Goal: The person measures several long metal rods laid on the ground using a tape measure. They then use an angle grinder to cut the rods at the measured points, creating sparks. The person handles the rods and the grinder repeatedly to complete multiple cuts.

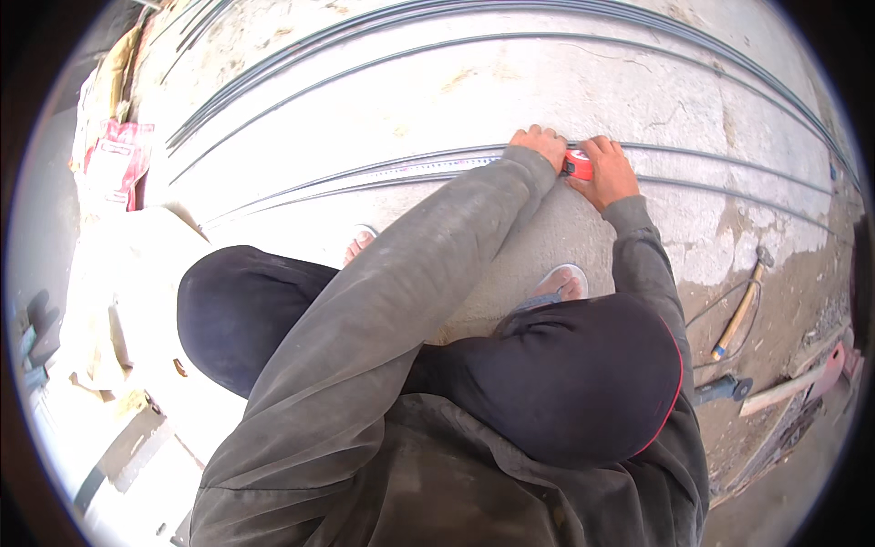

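Note:
My right hand (609,176) grips a red tape measure (577,164) at the upper middle, beside two thin steel rods (711,155) that run left to right across the pale concrete. The tape's blade (428,167) stretches leftward between these rods. Just left of the case, my left hand (539,147) has its fingers curled over the upper rod, where the blade meets it; the fingertips are partly hidden. My sandalled feet (570,286) are below the rods, under my bent knees.
More long rods (437,18) curve across the top. At right lie a wooden-handled hammer (740,314), a dark grey tool (725,390) and a red-and-wood tool (793,383). A red bag (118,164) and pale debris (128,410) are at left.

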`<act>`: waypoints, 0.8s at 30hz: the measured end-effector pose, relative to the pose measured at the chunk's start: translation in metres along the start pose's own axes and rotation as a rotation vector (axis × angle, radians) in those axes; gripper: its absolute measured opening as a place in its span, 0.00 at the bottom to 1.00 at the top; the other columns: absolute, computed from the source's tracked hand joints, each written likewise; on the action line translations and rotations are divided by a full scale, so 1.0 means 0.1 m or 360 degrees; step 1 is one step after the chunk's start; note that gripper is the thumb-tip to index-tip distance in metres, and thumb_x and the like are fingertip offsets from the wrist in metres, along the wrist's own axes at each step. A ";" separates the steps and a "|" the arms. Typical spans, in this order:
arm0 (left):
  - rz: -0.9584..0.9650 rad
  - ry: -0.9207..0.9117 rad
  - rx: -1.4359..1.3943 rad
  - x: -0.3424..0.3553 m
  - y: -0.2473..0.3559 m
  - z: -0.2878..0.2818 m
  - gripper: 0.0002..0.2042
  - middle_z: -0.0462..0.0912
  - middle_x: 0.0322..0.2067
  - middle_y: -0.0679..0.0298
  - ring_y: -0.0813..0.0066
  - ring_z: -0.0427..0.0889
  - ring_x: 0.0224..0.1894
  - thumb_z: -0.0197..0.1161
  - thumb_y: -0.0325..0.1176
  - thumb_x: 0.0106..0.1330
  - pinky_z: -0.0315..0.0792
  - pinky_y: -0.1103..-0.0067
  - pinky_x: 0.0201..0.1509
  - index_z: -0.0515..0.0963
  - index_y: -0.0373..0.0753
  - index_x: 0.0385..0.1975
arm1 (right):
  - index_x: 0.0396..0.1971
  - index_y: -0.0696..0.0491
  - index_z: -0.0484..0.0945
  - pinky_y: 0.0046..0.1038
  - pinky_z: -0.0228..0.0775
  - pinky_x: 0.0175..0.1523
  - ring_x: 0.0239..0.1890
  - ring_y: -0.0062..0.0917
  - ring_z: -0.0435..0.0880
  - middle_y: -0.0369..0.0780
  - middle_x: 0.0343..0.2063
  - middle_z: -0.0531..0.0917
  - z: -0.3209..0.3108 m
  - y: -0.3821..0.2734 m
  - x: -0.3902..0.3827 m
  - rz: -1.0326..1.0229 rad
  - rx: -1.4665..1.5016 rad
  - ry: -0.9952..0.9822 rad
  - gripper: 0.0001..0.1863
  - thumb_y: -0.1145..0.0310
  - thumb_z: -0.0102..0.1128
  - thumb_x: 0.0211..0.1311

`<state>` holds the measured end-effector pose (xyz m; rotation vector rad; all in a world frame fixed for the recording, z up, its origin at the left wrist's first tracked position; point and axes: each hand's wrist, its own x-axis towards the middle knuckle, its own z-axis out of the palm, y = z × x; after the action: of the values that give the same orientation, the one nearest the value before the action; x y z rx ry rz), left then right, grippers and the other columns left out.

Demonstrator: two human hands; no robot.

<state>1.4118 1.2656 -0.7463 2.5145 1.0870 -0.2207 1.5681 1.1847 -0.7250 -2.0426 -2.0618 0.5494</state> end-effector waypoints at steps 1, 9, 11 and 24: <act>0.0026 0.0069 0.0009 -0.05 -0.03 0.05 0.11 0.83 0.47 0.62 0.62 0.80 0.54 0.56 0.34 0.66 0.76 0.65 0.54 0.82 0.46 0.45 | 0.47 0.56 0.74 0.41 0.71 0.56 0.52 0.43 0.75 0.46 0.46 0.77 -0.07 -0.07 0.00 0.0015 0.0017 -0.0036 0.30 0.65 0.80 0.43; -0.0011 -0.1026 -0.0096 -0.68 -0.93 -0.95 0.15 0.88 0.43 0.55 0.54 0.86 0.47 0.66 0.44 0.63 0.77 0.60 0.52 0.87 0.44 0.45 | 0.42 0.57 0.71 0.40 0.70 0.50 0.44 0.47 0.77 0.48 0.40 0.76 -0.19 -0.85 -0.09 -0.0099 0.0459 -0.0162 0.26 0.73 0.75 0.42; -0.0010 -0.1295 0.0096 -1.12 -1.27 -1.33 0.16 0.88 0.41 0.55 0.54 0.85 0.47 0.68 0.47 0.62 0.76 0.59 0.51 0.87 0.44 0.44 | 0.44 0.57 0.72 0.39 0.71 0.50 0.44 0.46 0.77 0.47 0.40 0.75 -0.12 -1.17 -0.17 -0.0166 0.0683 -0.0238 0.27 0.72 0.75 0.41; -0.0359 -0.1124 -0.0276 -3.31 -2.68 -1.29 0.17 0.86 0.39 0.57 0.58 0.85 0.44 0.62 0.50 0.66 0.77 0.63 0.48 0.83 0.49 0.48 | 0.46 0.53 0.76 0.39 0.72 0.51 0.45 0.43 0.78 0.46 0.41 0.76 0.27 -0.95 -0.81 -0.0151 0.0876 -0.0645 0.32 0.65 0.83 0.37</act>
<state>0.9884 1.2654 -0.6092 1.9043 1.0157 -0.9463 1.4727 1.1028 -0.7031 -1.5950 -1.8868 1.4236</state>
